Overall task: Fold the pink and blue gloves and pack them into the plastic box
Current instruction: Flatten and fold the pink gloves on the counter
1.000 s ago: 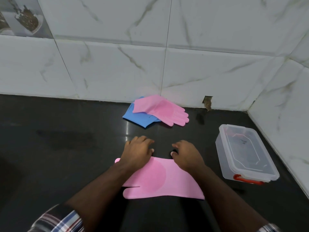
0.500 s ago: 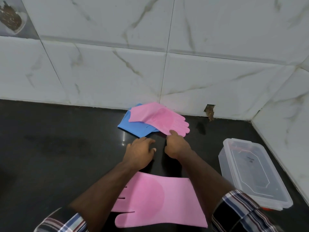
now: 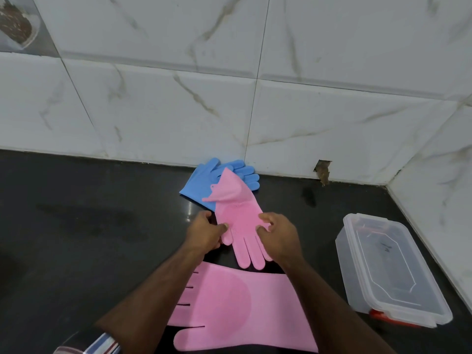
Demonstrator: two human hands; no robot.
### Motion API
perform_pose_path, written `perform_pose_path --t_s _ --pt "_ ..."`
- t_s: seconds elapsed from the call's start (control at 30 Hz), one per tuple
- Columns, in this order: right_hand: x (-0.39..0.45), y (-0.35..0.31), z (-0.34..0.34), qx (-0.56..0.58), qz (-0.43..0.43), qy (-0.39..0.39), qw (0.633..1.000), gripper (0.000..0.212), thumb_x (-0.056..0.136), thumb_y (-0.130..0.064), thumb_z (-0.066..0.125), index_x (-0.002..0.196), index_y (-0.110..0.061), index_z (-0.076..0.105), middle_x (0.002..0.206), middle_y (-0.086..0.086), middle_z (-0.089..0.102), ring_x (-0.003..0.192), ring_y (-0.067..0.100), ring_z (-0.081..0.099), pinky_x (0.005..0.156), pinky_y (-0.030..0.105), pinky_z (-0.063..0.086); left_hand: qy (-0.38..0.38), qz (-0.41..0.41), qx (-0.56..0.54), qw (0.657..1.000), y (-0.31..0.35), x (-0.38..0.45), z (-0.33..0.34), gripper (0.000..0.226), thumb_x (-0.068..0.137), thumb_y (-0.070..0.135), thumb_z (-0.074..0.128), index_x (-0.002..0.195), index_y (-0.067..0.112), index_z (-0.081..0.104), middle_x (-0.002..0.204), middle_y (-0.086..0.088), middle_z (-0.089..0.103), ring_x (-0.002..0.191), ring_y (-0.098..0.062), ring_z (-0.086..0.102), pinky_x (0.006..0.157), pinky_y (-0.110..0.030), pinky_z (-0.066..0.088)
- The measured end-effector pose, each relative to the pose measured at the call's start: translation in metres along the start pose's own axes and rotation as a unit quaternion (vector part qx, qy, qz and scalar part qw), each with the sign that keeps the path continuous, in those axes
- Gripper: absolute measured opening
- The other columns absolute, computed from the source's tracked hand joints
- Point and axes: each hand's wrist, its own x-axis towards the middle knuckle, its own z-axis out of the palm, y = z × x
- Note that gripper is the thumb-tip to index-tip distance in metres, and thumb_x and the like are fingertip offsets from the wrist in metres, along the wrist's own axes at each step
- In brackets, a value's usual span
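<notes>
1. The black countertop (image 3: 76,238) is glossy and dark, backed by white marble-look wall tiles (image 3: 153,111) that meet in a corner at the right.
2. The plastic box (image 3: 390,272) stands to the right of both hands, its clear lid on and a red clasp at its near end; the right hand is plainly the nearer one to it.
3. The flat pink glove (image 3: 237,310) lies closest to the person, long axis running left to right, fingers pointing left, a smooth rounded patch on its palm.
4. The second pink glove (image 3: 240,226) lies between the hands with its long axis running away from the person: fingers toward the body, cuff flopped over at the far end. It looks soft and rubbery, with fine bristles on the palm.
5. The blue gloves (image 3: 204,182) lie against the wall, partly under that cuff.
6. The left hand (image 3: 204,232) pinches the second pink glove's left edge near the thumb; the right hand (image 3: 278,232) pinches its right edge, fingers curled.
</notes>
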Motion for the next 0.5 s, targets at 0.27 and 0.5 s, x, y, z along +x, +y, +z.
perform_pose_path --t_s 0.27,0.5 --pt "0.001 0.004 -0.003 -0.005 0.043 -0.037 0.998 0.059 0.088 -0.021 0.062 0.144 -0.017 0.046 0.129 0.003 0.064 0.113 0.017 0.062 0.097 0.033 0.05 -0.078 -0.024 -0.114 0.99 0.007 -0.004 -0.005 0.025 0.099 0.012 0.048 0.105 0.018 0.072 0.104 -0.005 0.074 0.089 -0.018 0.066 0.077 -0.035 0.058" --pt "-0.005 -0.03 -0.028 0.038 -0.094 -0.005 0.995 0.059 0.088 -0.009 0.063 0.143 -0.027 0.047 0.134 -0.005 0.057 0.104 0.004 0.055 0.086 0.017 0.045 -0.15 0.116 0.015 0.982 0.047 -0.005 -0.03 0.045 0.1 -0.002 0.037 0.128 0.017 0.067 0.115 -0.004 0.071 0.099 -0.017 0.07 0.078 -0.038 0.063"
